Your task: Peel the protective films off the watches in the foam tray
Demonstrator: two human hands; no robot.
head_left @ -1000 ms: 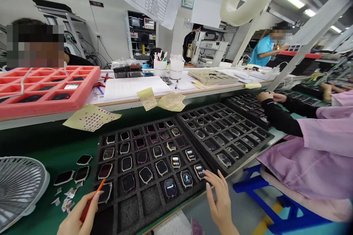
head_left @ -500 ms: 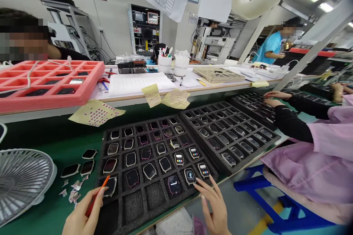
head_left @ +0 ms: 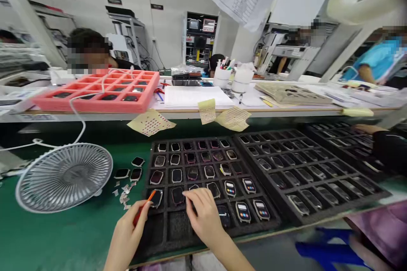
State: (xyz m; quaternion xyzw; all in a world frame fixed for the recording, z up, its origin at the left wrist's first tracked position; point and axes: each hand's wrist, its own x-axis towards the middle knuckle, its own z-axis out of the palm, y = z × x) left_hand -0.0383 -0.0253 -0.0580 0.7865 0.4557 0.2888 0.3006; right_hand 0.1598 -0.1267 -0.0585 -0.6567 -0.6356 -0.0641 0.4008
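Observation:
A slim orange-red stick-like tool (head_left: 151, 195) is pinched in my left hand (head_left: 132, 220), its tip pointing up beside a watch (head_left: 156, 198) in the left column of the black foam tray (head_left: 165, 237). My right hand (head_left: 205, 214) hovers over the tray with fingers bent forward and nothing visible in them. Its index fingertip is at the edge of a dark purple-framed watch (head_left: 177, 196); whether it touches cannot be told. The hand partly covers neighbouring watches. To its right, several watches, such as one lit watch (head_left: 243, 211), show bright screens.
A grey fan (head_left: 65, 178) lies at left. Beside it are loose watches (head_left: 122, 173) and small scraps (head_left: 125, 194). A second foam tray (head_left: 270, 197) adjoins on the right, near a co-worker's sleeved arm (head_left: 386, 148). A pink foam tray (head_left: 146, 100) sits on the shelf above.
The view has swung left. My right hand has moved from the lit watches at the tray's right side to the dark watches left of them. My left hand still holds the orange-red tool.

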